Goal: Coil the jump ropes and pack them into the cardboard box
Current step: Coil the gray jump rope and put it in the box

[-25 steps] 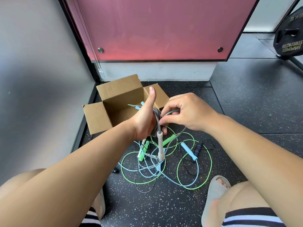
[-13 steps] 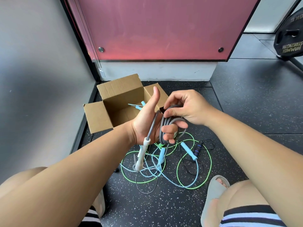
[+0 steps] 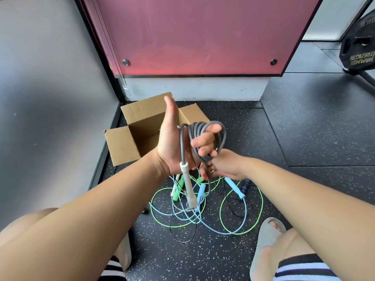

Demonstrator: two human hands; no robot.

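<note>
Left hand (image 3: 172,147): thumb upright, fingers curled through the coil of the grey jump rope (image 3: 205,127), gripping it above the floor (image 3: 304,138), in front of the cardboard box (image 3: 121,147). The coil's long axis runs roughly vertical. One white handle (image 3: 188,185) hangs from it, pointing down; the second handle cannot be made out. Right hand (image 3: 225,169): fingers closed around strands at the coil's lower end, fingertips partly hidden. The box interior is partly blocked by the left hand. Loose ropes (image 3: 241,232) lie tangled on the floor below.

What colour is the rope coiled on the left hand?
Grey rope, with a white handle hanging below the left hand. Head view.
</note>
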